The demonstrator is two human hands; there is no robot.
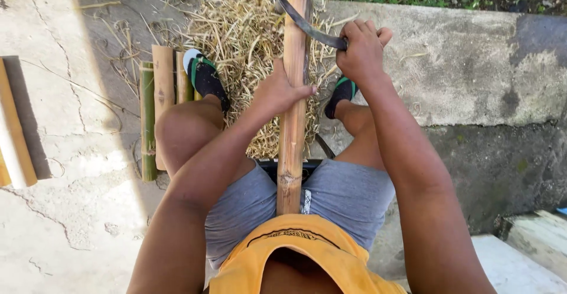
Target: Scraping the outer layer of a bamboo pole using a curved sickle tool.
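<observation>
The right hand is closed around the handle of a curved knife, whose dark blade is laid against the right edge of a bamboo pole near its far end. The left hand is wrapped around the pole a little nearer, with the thumb pressed across its front, so that the pole is held steady. The pole is stood lengthwise between the knees, its near end tucked against the grey shorts and its far end raised beyond the feet.

The pole's surface is seen to be pale and stripped along most of its visible length, and a thick heap of straw-coloured shavings is spread on the ground under and beyond it, which suggests that much scraping has already been done. The blade is set at the far end, so that part is judged to be the stretch in hand.

To the left, just beside a foot in a black and green sandal, several cut bamboo lengths are laid side by side on the concrete floor; one is green-skinned, others pale. Further pale lengths are laid at the far left edge. Whether these are finished cannot be told.
</observation>
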